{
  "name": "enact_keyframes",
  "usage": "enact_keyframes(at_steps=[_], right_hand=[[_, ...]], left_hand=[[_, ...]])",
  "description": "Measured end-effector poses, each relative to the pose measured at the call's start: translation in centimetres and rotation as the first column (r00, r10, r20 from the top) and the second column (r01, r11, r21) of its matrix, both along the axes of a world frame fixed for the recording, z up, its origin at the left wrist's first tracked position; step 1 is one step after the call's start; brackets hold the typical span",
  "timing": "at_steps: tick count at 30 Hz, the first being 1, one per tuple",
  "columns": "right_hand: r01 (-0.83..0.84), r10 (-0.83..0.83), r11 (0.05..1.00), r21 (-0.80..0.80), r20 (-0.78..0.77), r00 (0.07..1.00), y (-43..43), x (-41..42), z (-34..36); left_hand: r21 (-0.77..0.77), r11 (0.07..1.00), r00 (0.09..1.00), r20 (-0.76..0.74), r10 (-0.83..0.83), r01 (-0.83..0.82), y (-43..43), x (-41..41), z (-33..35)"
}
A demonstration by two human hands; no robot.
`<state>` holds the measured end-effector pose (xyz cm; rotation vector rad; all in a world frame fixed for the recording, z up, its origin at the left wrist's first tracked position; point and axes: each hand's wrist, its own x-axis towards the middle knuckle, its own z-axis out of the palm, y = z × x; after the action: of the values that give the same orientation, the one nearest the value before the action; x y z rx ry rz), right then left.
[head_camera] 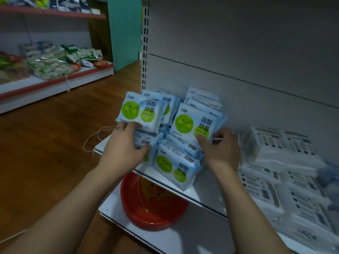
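Several light-blue packs with green circles are piled on a white shelf (pixel 200 195). My left hand (pixel 124 143) grips one upright pack (pixel 142 110) by its lower edge, thumb across a barcoded pack beneath. My right hand (pixel 222 149) holds another upright pack (pixel 196 123), thumb pressed on its lower green circle. A third pack (pixel 174 168) lies face up at the shelf's front, between my two wrists. More packs (pixel 203 99) lean against the grey back panel.
White packs with dark print (pixel 275 158) are stacked to the right on the same shelf. A red basin (pixel 152 215) sits on the lower shelf below. A loose string (pixel 91 140) hangs off the shelf's left corner. Across the wooden floor (pixel 55 143) stands another shelf of snack bags (pixel 49 65).
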<state>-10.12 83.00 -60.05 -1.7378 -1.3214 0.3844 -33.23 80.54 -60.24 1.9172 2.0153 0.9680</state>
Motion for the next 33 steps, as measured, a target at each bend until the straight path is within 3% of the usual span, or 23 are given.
enact_keyframes(at_steps=[6, 10, 12, 16, 18, 22, 26, 33], right_hand=[[0.069, -0.069, 0.998, -0.007, -0.117, 0.991, -1.5, 0.0, -0.2], [0.15, -0.128, 0.976, 0.155, -0.14, 0.982, -2.6, -0.1, 0.8], [0.142, -0.116, 0.964, 0.227, -0.124, 0.985, -3.3, -0.6, 1.2], [-0.006, -0.01, 0.974, 0.228, 0.072, 0.997, -4.8, -2.4, 1.2], [-0.134, 0.1, 0.982, 0.135, 0.231, 0.968, -5.3, -3.5, 1.3], [-0.194, 0.268, 0.963, -0.188, 0.584, 0.766, -5.5, -4.8, 0.9], [-0.171, 0.258, 0.966, -0.196, 0.641, 0.723, -4.6, -4.4, 0.2], [-0.218, 0.144, 0.975, 0.041, 0.632, 0.762, -2.6, -4.6, -2.2]], left_hand=[[0.011, 1.0, 1.0, 0.027, -0.005, 0.004, 0.0, -0.5, 0.3], [0.122, 0.985, 0.986, 0.131, 0.105, -0.121, 0.3, -0.8, 1.1], [0.101, 0.975, 0.963, 0.205, 0.173, -0.197, 1.0, -1.0, 1.7], [-0.04, 0.981, 0.881, 0.434, 0.189, -0.191, 3.0, -1.3, 2.3], [-0.09, 0.979, 0.832, 0.516, 0.202, -0.181, 4.0, -1.5, 2.0], [-0.152, 0.97, 0.811, 0.533, 0.241, -0.189, 5.4, -2.6, 1.7], [-0.187, 0.98, 0.738, 0.651, 0.178, -0.072, 5.6, -3.4, 1.8], [-0.025, 0.999, 0.666, 0.746, 0.001, 0.027, 3.9, -3.7, 2.4]])
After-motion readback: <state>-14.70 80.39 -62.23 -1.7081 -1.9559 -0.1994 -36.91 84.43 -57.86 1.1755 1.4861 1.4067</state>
